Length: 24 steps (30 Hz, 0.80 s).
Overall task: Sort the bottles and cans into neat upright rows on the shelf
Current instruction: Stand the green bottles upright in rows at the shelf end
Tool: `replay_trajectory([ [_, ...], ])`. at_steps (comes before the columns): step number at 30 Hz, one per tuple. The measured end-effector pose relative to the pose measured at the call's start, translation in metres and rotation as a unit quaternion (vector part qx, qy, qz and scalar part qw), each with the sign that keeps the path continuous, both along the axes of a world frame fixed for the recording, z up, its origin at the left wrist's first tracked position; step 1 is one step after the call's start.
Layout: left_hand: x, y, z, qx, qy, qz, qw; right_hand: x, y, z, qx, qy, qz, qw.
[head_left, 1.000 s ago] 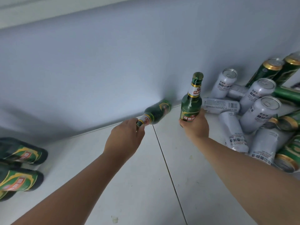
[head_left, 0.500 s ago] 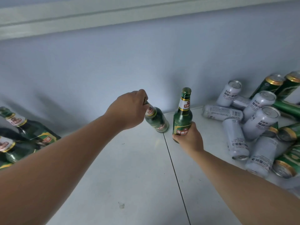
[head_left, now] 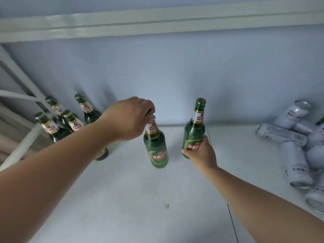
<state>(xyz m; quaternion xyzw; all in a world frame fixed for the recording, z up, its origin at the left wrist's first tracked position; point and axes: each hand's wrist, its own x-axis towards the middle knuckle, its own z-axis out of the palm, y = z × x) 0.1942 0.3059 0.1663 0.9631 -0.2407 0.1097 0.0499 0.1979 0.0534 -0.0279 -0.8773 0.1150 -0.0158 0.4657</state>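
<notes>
My left hand grips the neck and cap of a green glass bottle that stands upright on the white shelf. To its right, my right hand holds a second green bottle around its lower body, upright, its base hidden behind my fingers. Several more green bottles stand upright in a group at the back left, partly behind my left forearm. White cans lie in a jumbled heap at the right edge.
A pale blue back wall closes the shelf, with a white rail above. White frame bars cross at the far left. A seam runs along the shelf near my right forearm.
The left bottle went from lying on its side to tilted to standing upright. Both hands carried their bottles leftward, away from the can heap, and the standing bottles at the left came into view.
</notes>
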Motion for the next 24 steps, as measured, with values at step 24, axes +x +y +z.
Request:
replay_trajectory([
  [24, -0.092, 0.256, 0.005, 0.022, 0.009, 0.113, 0.993, -0.07, 0.258, -0.003, -0.005, 0.014, 0.139, 0.99],
])
